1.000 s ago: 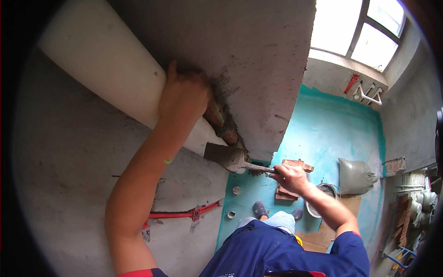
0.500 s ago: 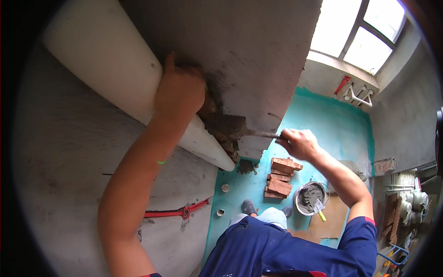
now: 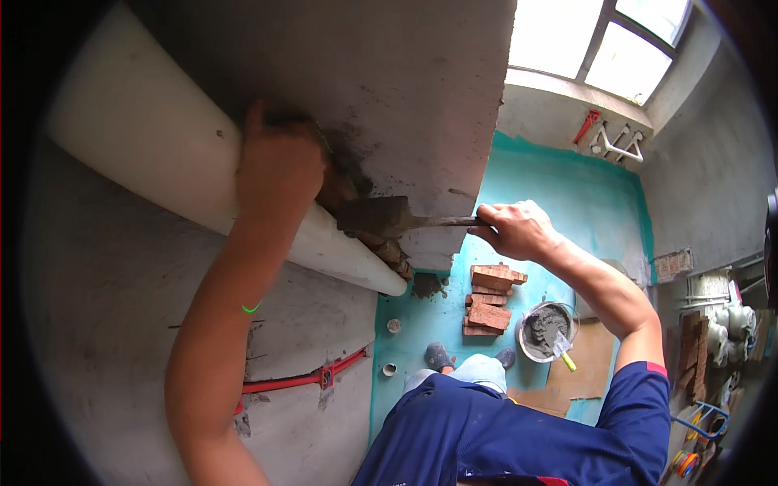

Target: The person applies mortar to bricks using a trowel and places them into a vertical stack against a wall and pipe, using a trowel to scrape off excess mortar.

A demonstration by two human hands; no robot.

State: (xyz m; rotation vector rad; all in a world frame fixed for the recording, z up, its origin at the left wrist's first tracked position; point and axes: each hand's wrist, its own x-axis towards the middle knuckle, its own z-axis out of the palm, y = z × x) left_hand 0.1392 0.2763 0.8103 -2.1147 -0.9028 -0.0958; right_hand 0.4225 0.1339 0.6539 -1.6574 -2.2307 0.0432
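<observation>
I watch a thick, smooth, off-white round pipe [image 3: 178, 162] run slantwise from the upper left, and over its right edge I see the bare left hand [image 3: 279, 170], one digit raised, the rest curled into the dark gap beside a rough grey plastered wall [image 3: 405, 105]; I cannot tell whether those fingers are gripping anything. Lower down, a glossy red pipe [image 3: 304, 381] sits in a ragged groove of the left-hand grey wall. Just below and to the right of the left fingers lies the flat, dark, squarish blade of a metal trowel [image 3: 374, 216], in front of a rough reddish-brown strip of masonry [image 3: 395, 257] in the gap. Its slim shank runs right to the right hand [image 3: 517, 229], whose fingers are wrapped firmly around the handle end. Beneath that hand I see coarse, oblong, orange-red bricks [image 3: 488, 314] stacked unevenly on a teal-coated floor [image 3: 442, 324], then a round pale bucket [image 3: 520, 347] of lumpy grey mortar [image 3: 545, 326], with a lime-green-handled tool [image 3: 569, 360] leaning in it.
</observation>
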